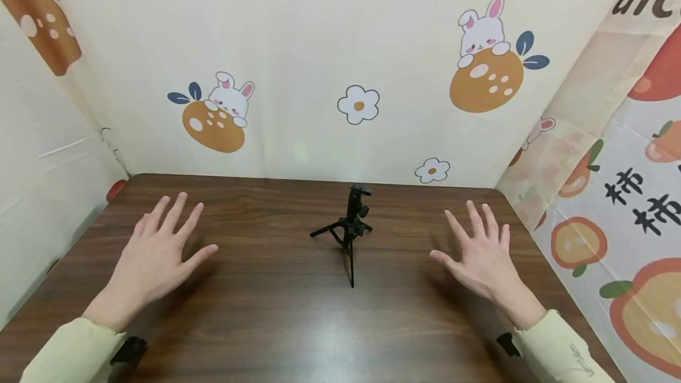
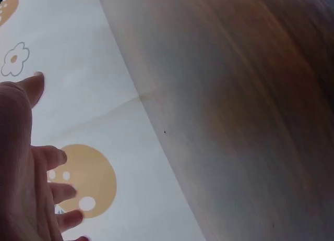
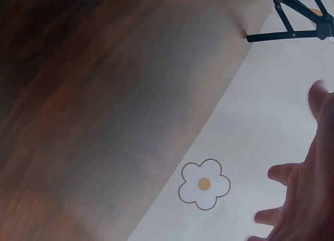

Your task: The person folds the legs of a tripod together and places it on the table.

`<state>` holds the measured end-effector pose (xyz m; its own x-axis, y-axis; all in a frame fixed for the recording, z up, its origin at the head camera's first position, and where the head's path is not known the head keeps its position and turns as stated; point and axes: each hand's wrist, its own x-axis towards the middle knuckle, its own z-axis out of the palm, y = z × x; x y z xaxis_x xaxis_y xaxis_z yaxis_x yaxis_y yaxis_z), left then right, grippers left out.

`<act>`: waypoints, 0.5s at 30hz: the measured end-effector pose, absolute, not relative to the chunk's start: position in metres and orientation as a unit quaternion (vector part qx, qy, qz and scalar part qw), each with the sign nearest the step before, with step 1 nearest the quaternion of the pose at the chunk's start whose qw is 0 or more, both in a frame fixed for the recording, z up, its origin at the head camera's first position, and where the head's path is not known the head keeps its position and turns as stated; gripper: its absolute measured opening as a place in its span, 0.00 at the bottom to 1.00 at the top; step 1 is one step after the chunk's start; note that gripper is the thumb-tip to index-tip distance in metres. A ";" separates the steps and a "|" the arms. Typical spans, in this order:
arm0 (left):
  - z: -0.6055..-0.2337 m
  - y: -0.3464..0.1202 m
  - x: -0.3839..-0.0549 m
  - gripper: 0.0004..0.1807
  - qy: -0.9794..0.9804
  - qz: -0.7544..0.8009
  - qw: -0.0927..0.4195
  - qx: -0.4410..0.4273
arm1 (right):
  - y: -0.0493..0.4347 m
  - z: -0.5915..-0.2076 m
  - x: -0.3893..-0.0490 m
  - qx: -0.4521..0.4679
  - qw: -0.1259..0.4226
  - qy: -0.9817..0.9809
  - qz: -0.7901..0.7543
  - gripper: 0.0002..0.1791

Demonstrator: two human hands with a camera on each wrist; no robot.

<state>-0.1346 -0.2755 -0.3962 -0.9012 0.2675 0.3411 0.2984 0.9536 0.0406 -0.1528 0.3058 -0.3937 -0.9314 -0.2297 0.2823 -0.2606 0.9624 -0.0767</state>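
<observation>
A small black tripod point(image 1: 352, 217) stands upright on the dark wooden table point(image 1: 266, 324), its legs spread. To its left, my left hand point(image 1: 156, 256) hovers over the table with fingers spread, holding nothing. My right hand point(image 1: 481, 256) is on the other side, fingers likewise apart and nothing in them. Part of the tripod's legs point(image 3: 287, 35) shows at the top right of the right wrist view, beyond the thumb. In the left wrist view the fingers point(image 2: 62, 193) appear against the printed cloth.
A pale cloth point(image 1: 298, 46) printed with rabbits, fruit and flowers rises behind the table's far edge. More printed cloth point(image 1: 580, 194) hangs along the right side, and a white sheet point(image 1: 48, 164) bounds the left. A small red object point(image 1: 115, 189) shows at the far left corner.
</observation>
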 end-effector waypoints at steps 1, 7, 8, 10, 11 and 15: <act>-0.396 -0.274 -0.135 0.48 -0.974 -0.049 0.167 -0.147 | 0.306 -0.393 -0.153 0.122 0.135 -0.982 0.060 0.49; -0.393 -0.262 -0.139 0.40 -0.972 -0.071 0.170 -0.147 | 0.301 -0.390 -0.155 0.098 0.095 -0.986 0.093 0.46; -0.393 -0.260 -0.139 0.38 -0.971 -0.074 0.173 -0.148 | 0.299 -0.389 -0.155 0.093 0.082 -0.987 0.105 0.45; -0.393 -0.255 -0.141 0.35 -0.970 -0.084 0.175 -0.148 | 0.295 -0.387 -0.157 0.086 0.053 -0.986 0.133 0.45; -0.393 -0.253 -0.142 0.33 -0.970 -0.090 0.173 -0.148 | 0.293 -0.386 -0.158 0.085 0.041 -0.984 0.149 0.44; -0.395 -0.239 -0.150 0.28 -0.970 -0.122 0.138 -0.156 | 0.284 -0.382 -0.158 0.093 0.013 -0.971 0.220 0.41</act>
<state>-0.1496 -0.2388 -0.3946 -0.9133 0.2690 0.3057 0.3363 0.9216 0.1938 -0.1581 0.2840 -0.3821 -0.9824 -0.1749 0.0657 -0.1861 0.8863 -0.4240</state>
